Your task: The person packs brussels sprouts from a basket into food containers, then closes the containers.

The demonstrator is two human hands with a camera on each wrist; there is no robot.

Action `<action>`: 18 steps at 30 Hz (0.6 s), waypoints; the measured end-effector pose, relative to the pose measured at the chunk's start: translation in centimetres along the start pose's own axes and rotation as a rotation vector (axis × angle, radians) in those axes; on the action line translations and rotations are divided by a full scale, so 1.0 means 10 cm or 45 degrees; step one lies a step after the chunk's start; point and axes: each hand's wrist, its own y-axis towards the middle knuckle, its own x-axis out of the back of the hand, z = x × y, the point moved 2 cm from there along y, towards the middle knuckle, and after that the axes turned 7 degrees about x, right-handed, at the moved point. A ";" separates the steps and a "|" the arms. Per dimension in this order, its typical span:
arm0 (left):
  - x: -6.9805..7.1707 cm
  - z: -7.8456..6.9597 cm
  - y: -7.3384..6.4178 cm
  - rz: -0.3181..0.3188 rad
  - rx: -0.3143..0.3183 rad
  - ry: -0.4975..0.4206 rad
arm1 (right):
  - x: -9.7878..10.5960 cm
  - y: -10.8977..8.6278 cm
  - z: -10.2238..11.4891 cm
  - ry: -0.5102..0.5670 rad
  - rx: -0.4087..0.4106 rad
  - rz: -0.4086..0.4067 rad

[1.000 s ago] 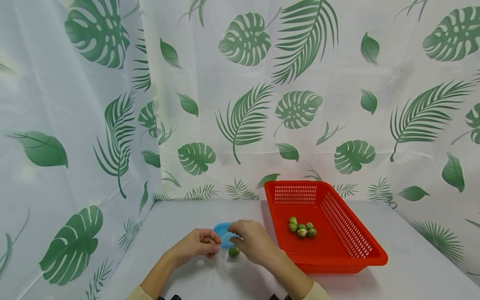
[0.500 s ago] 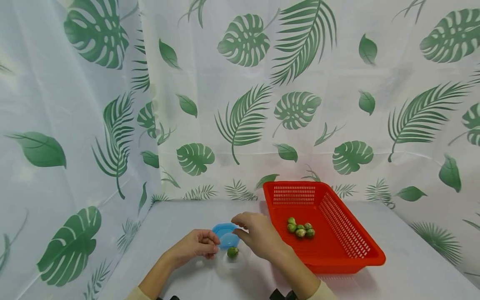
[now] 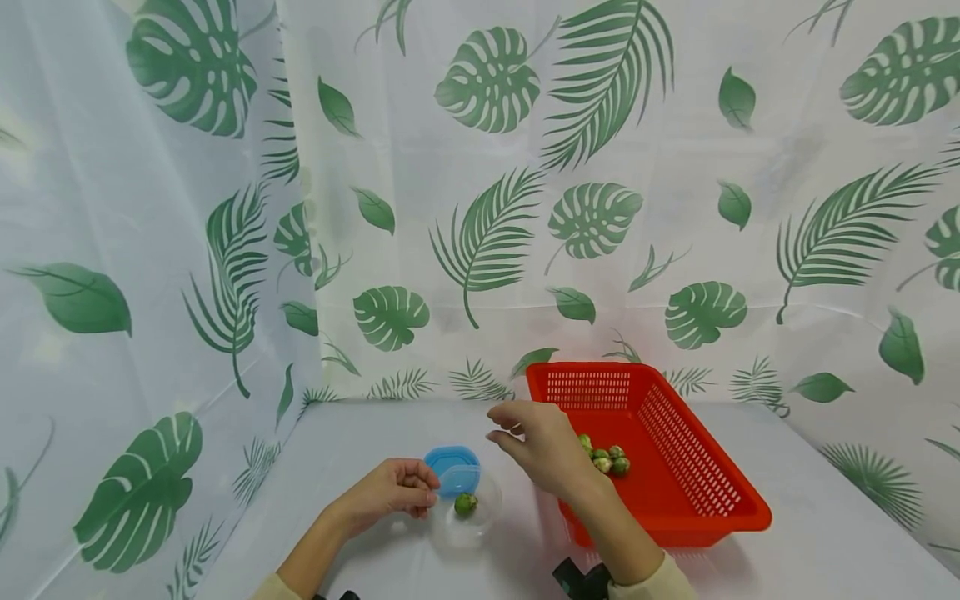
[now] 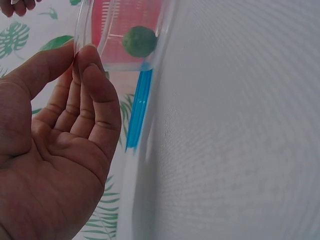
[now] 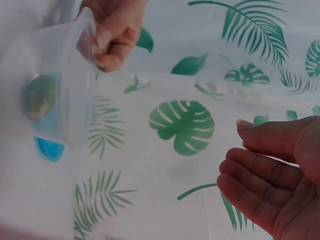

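A clear plastic container stands on the white table with one Brussels sprout inside. My left hand pinches its rim on the left side; in the left wrist view the thumb and fingertips meet at the rim. Between the container and the red basket, my right hand is raised, fingers loosely bent and nothing in them. Several Brussels sprouts lie in the basket, partly hidden behind the right hand and wrist. A blue lid lies just behind the container.
The basket has tall slotted walls and occupies the right of the table. A leaf-patterned sheet hangs behind the table, and another runs along the left side.
My right hand has moved up and to the right, away from the container toward the basket. The left hand keeps its hold on the rim.
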 end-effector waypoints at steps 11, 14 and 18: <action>0.00 -0.01 -0.01 0.008 0.003 -0.011 | 0.27 0.12 0.02 -0.122 0.047 -0.028; -0.01 -0.01 -0.01 -0.003 0.002 -0.011 | 0.37 0.18 0.02 -0.170 0.043 0.005; -0.01 -0.01 -0.01 -0.010 0.001 -0.010 | 0.48 0.23 0.02 -0.213 0.014 0.071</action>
